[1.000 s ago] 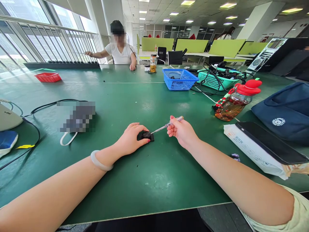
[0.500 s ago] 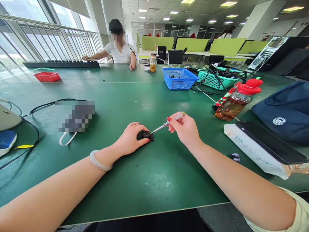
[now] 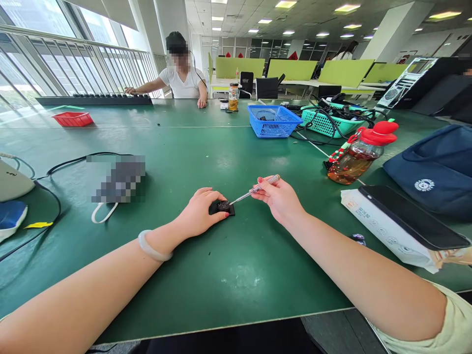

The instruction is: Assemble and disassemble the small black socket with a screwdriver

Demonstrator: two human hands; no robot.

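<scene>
On the green table lies a small black part [image 3: 223, 206], round on top with a flat square edge showing; its exact kind is unclear. My left hand [image 3: 201, 212] is closed on it, thumb in front and fingers behind, pressing it to the tabletop. In my right hand [image 3: 278, 196] is a slim screwdriver [image 3: 246, 195] with a clear handle, pinched between thumb and fingers. Its metal shaft slants down to the left, and the tip meets the right side of the black part.
A blue basket [image 3: 275, 122] and a teal basket [image 3: 324, 123] full of cables stand at the back. To the right are a red-lidded bottle [image 3: 356, 160], a phone [image 3: 413, 216] on a white packet and a navy bag [image 3: 435, 172]. A person [image 3: 182, 78] sits opposite.
My right hand has shifted its fingers along the screwdriver handle, the hand turning slightly. The screwdriver tip and my left hand stay in place on the black part.
</scene>
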